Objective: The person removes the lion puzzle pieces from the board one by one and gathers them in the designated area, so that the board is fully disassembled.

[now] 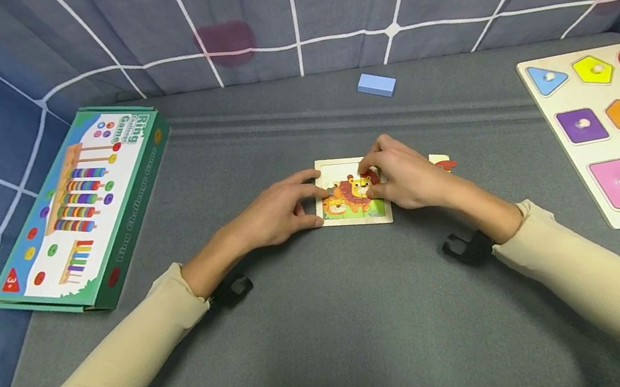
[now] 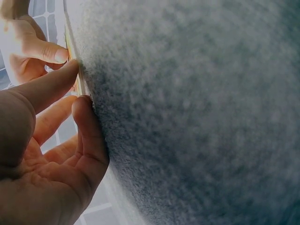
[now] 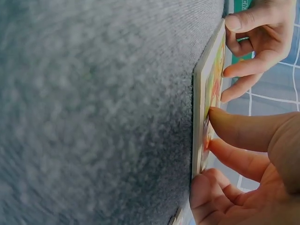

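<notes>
A small wooden picture puzzle (image 1: 357,220) with a lion picture lies flat on the grey table, its upper part plain and pale. My left hand (image 1: 276,211) holds its left side, thumb at the near corner and fingertips at the edge and on the picture. Thumb and fingers of my right hand (image 1: 406,171) pinch a red-brown puzzle piece (image 1: 371,176) at the picture's right side, mostly covered by the fingers. In the right wrist view, the other fingers of that hand curl against the puzzle's edge. Just beyond the right hand lies a loose puzzle piece (image 1: 438,159).
A green ring game box (image 1: 88,215) lies at the left. On the right is a wooden shape board (image 1: 576,165) with knobbed coloured pieces. A blue block (image 1: 376,85) sits near the back, before a grid-patterned cloth (image 1: 329,8).
</notes>
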`<state>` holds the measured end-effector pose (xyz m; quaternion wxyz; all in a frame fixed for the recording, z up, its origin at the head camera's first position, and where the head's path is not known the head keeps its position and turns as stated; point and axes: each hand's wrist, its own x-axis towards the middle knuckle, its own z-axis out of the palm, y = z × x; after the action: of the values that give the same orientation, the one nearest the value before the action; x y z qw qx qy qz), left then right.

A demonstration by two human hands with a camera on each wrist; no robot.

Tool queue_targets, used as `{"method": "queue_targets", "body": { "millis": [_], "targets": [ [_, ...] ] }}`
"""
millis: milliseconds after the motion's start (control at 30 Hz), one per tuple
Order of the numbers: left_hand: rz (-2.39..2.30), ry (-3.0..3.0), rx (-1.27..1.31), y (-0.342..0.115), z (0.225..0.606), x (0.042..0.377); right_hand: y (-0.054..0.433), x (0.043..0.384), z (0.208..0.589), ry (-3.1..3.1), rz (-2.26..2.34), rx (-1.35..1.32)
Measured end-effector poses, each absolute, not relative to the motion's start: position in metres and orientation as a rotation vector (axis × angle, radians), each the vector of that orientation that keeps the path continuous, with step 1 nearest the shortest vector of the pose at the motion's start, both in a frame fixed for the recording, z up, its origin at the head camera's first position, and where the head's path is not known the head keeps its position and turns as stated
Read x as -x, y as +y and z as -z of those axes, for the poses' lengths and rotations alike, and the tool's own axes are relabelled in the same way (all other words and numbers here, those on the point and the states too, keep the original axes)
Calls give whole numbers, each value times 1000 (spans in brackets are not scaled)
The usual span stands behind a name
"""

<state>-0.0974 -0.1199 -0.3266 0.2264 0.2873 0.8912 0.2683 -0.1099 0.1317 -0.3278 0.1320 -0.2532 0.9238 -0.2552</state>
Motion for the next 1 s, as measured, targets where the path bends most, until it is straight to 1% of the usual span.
{"method": "queue_targets", "body": {
  "millis": [167, 633, 1000],
  "targets": [
    [-748, 2458, -804, -120, 328, 98, 131, 109, 328, 2709, 747, 723],
    [-745, 2454, -801, -121, 329, 98, 130, 106, 325, 2741, 674, 795],
    [-751, 2452, -794, -120, 329, 98, 132, 108, 329, 2761, 708, 831]
  ]
}}
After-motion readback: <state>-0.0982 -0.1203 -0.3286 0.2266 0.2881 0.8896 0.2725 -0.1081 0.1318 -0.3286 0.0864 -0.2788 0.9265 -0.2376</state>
